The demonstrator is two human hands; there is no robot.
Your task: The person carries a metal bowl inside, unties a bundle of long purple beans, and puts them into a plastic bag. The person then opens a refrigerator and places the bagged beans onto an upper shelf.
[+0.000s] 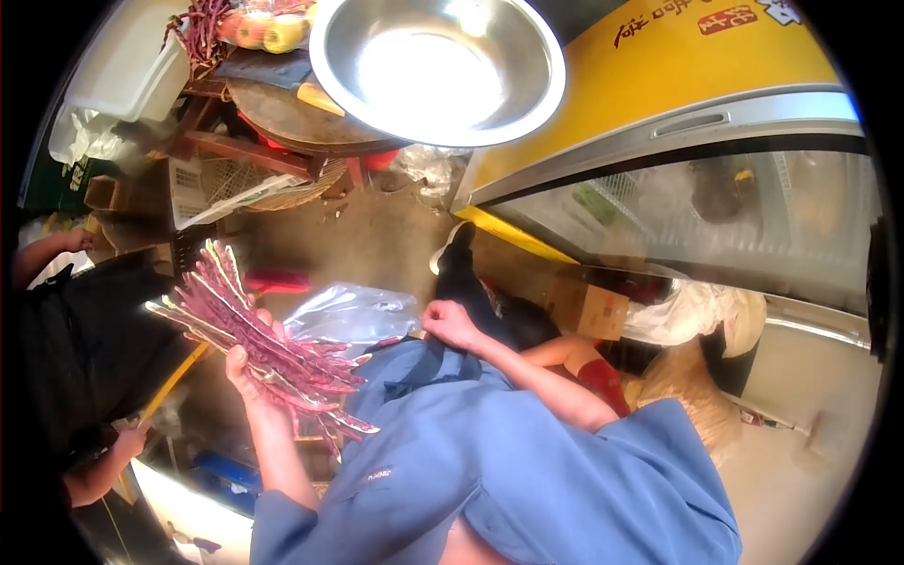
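A bundle of purple-red bean pods point(268, 344) with pale green edges lies across my left hand point(259, 377), whose thumb and fingers are closed round its middle. The pods stick out on both sides, some ends fanning apart. My right hand point(450, 323) is closed in front of my apron, at the edge of a clear plastic bag point(353, 315); its fingers seem to grip that edge. The bag hangs behind the pods, which hide part of it.
A large steel basin point(438, 118) stands at the back, beside a round wooden board point(282, 113). A yellow-fronted glass-lidded freezer point(678, 198) is at the right. On the left, a person in black holds a yellow stick point(174, 384). A white basket point(202, 193) sits behind.
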